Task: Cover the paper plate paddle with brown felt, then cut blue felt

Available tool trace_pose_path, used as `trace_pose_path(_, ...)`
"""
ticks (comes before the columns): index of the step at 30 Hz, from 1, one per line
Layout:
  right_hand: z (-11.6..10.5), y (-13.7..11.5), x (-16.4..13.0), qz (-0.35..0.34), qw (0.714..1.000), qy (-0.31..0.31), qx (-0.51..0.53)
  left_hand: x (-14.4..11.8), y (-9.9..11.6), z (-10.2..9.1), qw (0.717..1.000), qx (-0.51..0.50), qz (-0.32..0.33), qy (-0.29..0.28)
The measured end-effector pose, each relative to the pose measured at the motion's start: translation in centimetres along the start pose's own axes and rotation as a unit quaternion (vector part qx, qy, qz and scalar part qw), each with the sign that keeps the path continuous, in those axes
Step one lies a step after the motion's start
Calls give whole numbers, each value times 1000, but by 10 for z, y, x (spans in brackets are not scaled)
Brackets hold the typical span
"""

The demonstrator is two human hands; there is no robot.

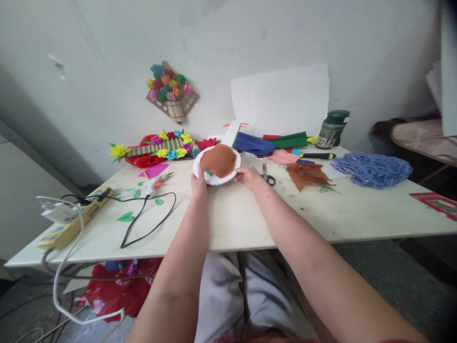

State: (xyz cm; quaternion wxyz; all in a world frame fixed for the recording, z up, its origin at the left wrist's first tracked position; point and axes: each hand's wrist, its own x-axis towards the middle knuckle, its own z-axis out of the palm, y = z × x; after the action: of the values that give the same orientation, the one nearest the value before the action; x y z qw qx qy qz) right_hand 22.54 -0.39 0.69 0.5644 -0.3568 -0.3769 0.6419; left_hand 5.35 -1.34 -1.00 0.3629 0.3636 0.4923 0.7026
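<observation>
- On the dark jar (332,128) at the back of the surface (235,219): a pale label with dark marks, too small to read.
- On the red card (437,204) at the right edge: print too blurred to read, and cut off by the surface edge.
- Held up just above the surface, near its middle: a white plate (214,177) with a brown felt round (218,160) lying in it and covering most of it; a scrap of green showing at the round's near edge.
- Left hand (199,183): fingers closed on the plate's near-left rim, thumb on top.
- Right hand (250,176): fingers curled at the plate's right rim, touching it; grip not clear from here.
- Just right of the right hand: scissors (267,175), flat on the surface.
- Further right: crumpled brown felt (307,174), then a heap of blue yarn (373,169).
- Left of the plate: a glue gun (155,182) with a black cord, green paper leaves (125,217), a power strip (71,221).
- Behind the plate: a paper-flower craft (160,146), partly hidden; folded coloured cloth (267,142) beside it.
- On the wall: a paper-flower bouquet (170,90).
</observation>
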Motion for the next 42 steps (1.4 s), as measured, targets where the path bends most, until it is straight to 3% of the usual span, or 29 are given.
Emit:
trace_pose_path(10, 8, 7, -1, 18, 1000, 19, -11, -7, 1, 8, 999, 21, 5, 42)
trace_pose_path(31, 13, 5, -5, 42, 997, 68, -23, -8, 4, 8, 999, 12, 30, 0)
trace_pose_path(42, 17, 9, -6, 28, 995, 85, -37, -8, 2, 10, 999, 16, 26, 13)
